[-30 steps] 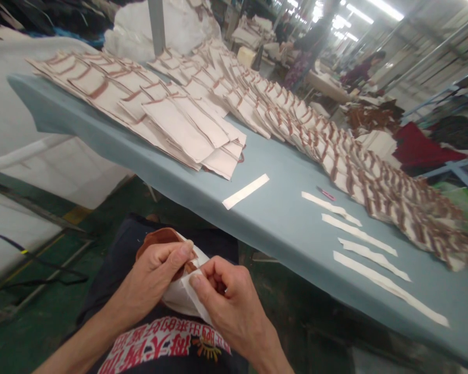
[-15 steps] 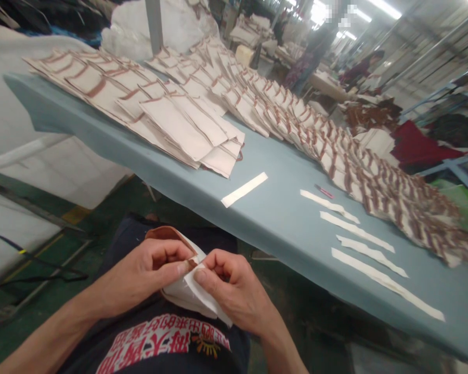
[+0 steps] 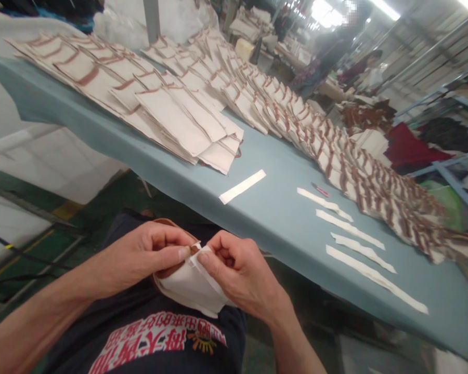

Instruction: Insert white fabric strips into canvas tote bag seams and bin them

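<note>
Over my lap, both hands pinch one white fabric piece (image 3: pixel 195 288) that has a brown edge band. My left hand (image 3: pixel 161 252) is closed on its brown-trimmed edge, thumb against fingers. Close beside it, my right hand (image 3: pixel 234 265) grips a white flap of the same piece between thumb and bent fingers. The two pinches lie almost tip to tip, with a narrow bit of brown and white between them. The lower part of the fabric hangs toward my dark shirt (image 3: pixel 148 343). What lies under the fingertips is hidden.
A blue-green table (image 3: pixel 273 223) runs across in front. On it lie overlapping cream panels with brown trim (image 3: pixel 179 119), a long row of similar pieces (image 3: pixel 296 119), several white strips (image 3: pixel 374 278), a single strip (image 3: pixel 242 187) and a small pink tool (image 3: pixel 320 190). People stand farther back.
My hands have drawn slightly apart at the fingertips, and the fabric has turned so more of its white face shows. The camera view has shifted a little.
</note>
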`<act>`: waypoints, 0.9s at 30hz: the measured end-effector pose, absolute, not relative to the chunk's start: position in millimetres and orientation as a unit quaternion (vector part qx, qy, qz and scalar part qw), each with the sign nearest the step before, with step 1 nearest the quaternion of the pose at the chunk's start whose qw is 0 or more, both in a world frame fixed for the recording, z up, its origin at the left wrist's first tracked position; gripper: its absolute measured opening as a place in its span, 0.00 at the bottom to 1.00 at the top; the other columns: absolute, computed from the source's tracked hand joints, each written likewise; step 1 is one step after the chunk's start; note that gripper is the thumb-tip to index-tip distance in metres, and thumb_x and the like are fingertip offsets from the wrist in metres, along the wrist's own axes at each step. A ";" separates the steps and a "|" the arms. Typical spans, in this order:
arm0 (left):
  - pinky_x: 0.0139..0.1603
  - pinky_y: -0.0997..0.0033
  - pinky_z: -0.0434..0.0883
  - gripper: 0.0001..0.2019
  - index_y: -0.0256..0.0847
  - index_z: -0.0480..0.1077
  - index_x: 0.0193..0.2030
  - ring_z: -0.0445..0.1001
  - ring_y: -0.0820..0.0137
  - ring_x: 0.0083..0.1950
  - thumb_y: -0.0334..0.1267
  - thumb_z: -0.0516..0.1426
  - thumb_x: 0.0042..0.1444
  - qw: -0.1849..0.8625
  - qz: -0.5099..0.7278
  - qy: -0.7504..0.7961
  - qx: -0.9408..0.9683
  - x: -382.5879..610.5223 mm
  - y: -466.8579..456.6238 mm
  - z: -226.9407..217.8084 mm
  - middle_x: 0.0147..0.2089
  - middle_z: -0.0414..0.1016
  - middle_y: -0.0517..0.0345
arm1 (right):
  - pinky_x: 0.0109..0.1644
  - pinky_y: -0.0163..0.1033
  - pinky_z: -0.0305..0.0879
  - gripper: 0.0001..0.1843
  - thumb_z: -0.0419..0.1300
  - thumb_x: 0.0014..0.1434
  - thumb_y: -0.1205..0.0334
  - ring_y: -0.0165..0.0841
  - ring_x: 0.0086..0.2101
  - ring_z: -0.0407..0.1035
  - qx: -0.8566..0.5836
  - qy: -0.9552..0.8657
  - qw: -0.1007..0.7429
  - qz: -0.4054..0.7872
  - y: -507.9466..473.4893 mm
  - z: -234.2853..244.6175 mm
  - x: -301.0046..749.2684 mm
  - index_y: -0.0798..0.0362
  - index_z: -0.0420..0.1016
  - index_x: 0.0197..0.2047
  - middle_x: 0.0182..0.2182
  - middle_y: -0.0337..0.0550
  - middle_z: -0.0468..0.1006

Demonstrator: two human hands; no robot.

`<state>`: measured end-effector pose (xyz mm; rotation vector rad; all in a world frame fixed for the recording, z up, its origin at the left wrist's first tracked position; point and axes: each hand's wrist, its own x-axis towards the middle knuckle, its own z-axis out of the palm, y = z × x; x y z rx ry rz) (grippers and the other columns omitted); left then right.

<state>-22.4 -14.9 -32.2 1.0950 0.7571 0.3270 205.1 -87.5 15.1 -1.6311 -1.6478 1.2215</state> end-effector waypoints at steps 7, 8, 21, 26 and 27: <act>0.26 0.82 0.58 0.22 0.41 0.91 0.42 0.59 0.76 0.28 0.61 0.73 0.62 0.800 0.150 0.300 0.498 -20.4 -7.7 -27.3 0.27 0.73 0.61 | 0.34 0.38 0.49 0.13 0.62 0.72 0.54 0.27 0.24 0.59 -0.590 -0.668 0.246 0.382 -80.7 23.5 208.3 0.49 0.73 0.36 0.24 0.31 0.69; 0.26 0.82 0.57 0.23 0.40 0.91 0.43 0.58 0.76 0.28 0.62 0.73 0.62 0.803 0.149 0.295 0.495 -20.2 -7.5 -27.1 0.26 0.70 0.62 | 0.34 0.37 0.49 0.13 0.62 0.72 0.54 0.27 0.24 0.58 -0.587 -0.672 0.249 0.377 -80.3 24.3 208.7 0.49 0.73 0.36 0.24 0.31 0.69; 0.26 0.81 0.54 0.28 0.39 0.89 0.41 0.55 0.76 0.27 0.67 0.74 0.58 0.810 0.145 0.309 0.477 -18.4 -3.7 -26.8 0.26 0.66 0.63 | 0.34 0.37 0.46 0.11 0.68 0.74 0.59 0.27 0.23 0.56 -0.607 -0.715 0.147 0.315 -69.1 34.7 199.5 0.49 0.77 0.37 0.21 0.27 0.64; 0.26 0.80 0.55 0.26 0.39 0.87 0.38 0.55 0.76 0.27 0.65 0.73 0.58 0.795 0.152 0.326 0.487 -17.7 -5.2 -21.3 0.25 0.64 0.64 | 0.34 0.38 0.47 0.11 0.67 0.76 0.56 0.29 0.24 0.59 -0.618 -0.717 0.128 0.297 -67.9 33.3 197.2 0.48 0.80 0.39 0.22 0.30 0.71; 0.26 0.79 0.54 0.26 0.39 0.87 0.37 0.54 0.76 0.27 0.64 0.72 0.58 0.791 0.154 0.330 0.492 -17.3 -5.4 -20.2 0.25 0.64 0.64 | 0.34 0.38 0.48 0.11 0.67 0.77 0.55 0.29 0.23 0.59 -0.620 -0.715 0.129 0.296 -68.3 32.6 197.1 0.48 0.81 0.40 0.22 0.31 0.72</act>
